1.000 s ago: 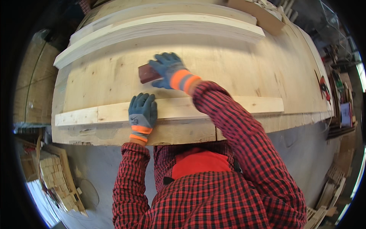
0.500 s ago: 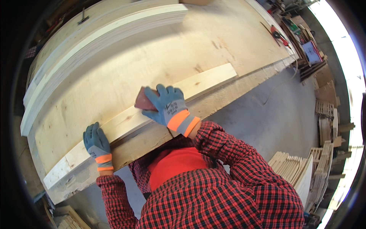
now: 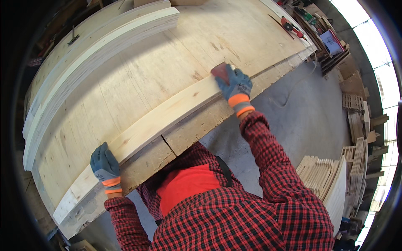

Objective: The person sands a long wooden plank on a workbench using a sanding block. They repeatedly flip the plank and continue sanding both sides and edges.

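Observation:
A long pale wooden board (image 3: 163, 115) lies slantwise along the near edge of the plywood-topped workbench (image 3: 138, 62). Toward its left end, my left hand (image 3: 104, 164), in a blue-and-grey glove with orange bands, grips the board with its fingers across the top. My right hand (image 3: 238, 85), gloved the same way, is at the board's far right end. It holds a reddish-brown piece of sandpaper (image 3: 220, 73) against the wood. My palm and fingers hide part of the sandpaper and the board's end.
A stack of similar boards (image 3: 100, 52) lies at the back left, beside a hammer-like tool (image 3: 73, 37). A red-and-black hand tool (image 3: 293, 28) rests at the far right corner. Slotted wooden pieces (image 3: 318, 173) stand on the floor at right.
My right hand has slid the sandpaper along the board to its right end, stretching the arm out. My left hand stays on the board. The whole view has shifted slightly.

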The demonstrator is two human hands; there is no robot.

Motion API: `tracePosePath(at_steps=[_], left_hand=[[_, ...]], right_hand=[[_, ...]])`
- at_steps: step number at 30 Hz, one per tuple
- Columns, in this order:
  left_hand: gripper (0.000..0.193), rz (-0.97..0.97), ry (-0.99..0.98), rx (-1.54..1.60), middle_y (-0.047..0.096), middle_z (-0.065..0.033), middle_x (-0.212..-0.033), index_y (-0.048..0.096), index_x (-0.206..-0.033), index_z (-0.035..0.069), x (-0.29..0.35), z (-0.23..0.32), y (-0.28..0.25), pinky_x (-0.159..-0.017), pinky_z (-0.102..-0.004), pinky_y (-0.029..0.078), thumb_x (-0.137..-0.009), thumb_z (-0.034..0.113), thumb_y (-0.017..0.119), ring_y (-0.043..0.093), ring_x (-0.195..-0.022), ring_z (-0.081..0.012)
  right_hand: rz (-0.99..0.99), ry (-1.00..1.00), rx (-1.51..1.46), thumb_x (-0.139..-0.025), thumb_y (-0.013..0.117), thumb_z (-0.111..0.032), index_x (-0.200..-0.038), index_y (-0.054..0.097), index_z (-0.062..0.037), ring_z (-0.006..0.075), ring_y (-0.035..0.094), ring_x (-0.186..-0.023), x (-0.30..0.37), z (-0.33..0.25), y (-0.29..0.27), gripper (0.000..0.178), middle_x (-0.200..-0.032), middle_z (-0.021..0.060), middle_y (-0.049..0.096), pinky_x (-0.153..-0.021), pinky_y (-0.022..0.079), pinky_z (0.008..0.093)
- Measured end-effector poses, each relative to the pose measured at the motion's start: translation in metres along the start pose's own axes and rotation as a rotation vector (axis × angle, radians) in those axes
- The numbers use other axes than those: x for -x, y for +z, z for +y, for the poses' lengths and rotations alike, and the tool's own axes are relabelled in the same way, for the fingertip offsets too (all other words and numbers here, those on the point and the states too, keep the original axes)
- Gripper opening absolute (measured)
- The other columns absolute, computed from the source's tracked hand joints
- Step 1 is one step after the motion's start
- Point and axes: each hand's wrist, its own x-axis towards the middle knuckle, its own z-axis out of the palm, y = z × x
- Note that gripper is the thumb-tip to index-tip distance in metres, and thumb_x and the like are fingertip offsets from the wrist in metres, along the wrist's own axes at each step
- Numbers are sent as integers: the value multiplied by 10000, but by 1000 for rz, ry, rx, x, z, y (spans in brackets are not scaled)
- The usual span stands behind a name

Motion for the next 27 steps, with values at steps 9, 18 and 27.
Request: tracePosePath(at_steps=[9, 18, 27], left_hand=[[288, -7, -310, -341, 738, -180, -1307, 730, -1304, 14, 43, -111, -71, -1042, -410, 548, -1090, 119, 568, 694, -1201, -315], [281, 15, -9, -13, 742, -216, -1226, 759, -1217, 2, -9, -5, -1, -1043, -506, 535, -1073, 160, 576, 687, -1163, -417], [277, 21, -7, -51, 753, -207, -1206, 767, -1208, 8, -3, -8, 7, -1040, -507, 543, -1048, 139, 583, 700, -1132, -398]], right_hand=[[-62, -477, -382, -885, 768, -561, -1531, 531, -135, 410, 592, -1266, 93, -171, -22, 810, -1445, 230, 578, -1084, 450, 560], [-201, -350, -216, -970, 678, -584, -1570, 509, -117, 442, 630, -1281, 49, -123, -23, 779, -1532, 264, 576, -1110, 460, 580], [-44, -601, -394, -948, 708, -532, -1515, 552, -49, 467, 616, -1246, 111, -220, -13, 761, -1475, 287, 586, -1052, 461, 611]])
